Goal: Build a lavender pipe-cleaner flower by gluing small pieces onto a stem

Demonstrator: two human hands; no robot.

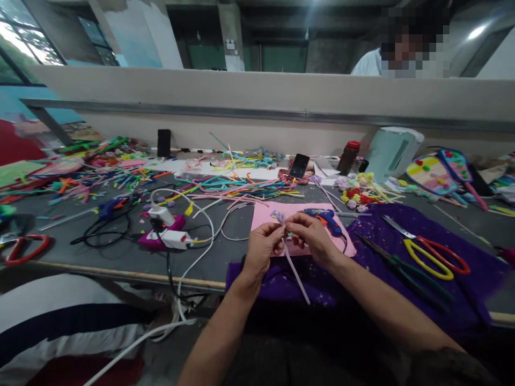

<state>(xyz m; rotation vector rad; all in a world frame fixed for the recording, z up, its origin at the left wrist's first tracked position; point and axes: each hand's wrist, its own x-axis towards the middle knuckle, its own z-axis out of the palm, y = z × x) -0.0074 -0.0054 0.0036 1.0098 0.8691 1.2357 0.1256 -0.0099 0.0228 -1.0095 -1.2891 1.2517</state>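
Between my hands is a lilac pipe-cleaner flower [281, 216], its fuzzy head up and its pale stem [295, 273] hanging down toward me. My left hand [261, 244] pinches it from the left, just under the head. From the other side, the fingertips of my right hand [314, 236] close on the same spot. The exact grip is partly hidden by the fingers. Beneath lies a pink sheet [263, 212] bearing a blue glue gun [330, 221], right beside my right hand. Pliers with dark handles [402, 265] and scissors with red and yellow handles [432, 257] rest on a purple cloth [380, 217].
A power strip [163, 236] with white plugs and trailing cables lies left of my hands. Red-handled scissors [28, 249] sit at far left. Loose pipe cleaners [241, 185], a phone [299, 166], a bottle [348, 158] and a kettle [392, 155] stand behind. A person [368, 63] is beyond the partition.
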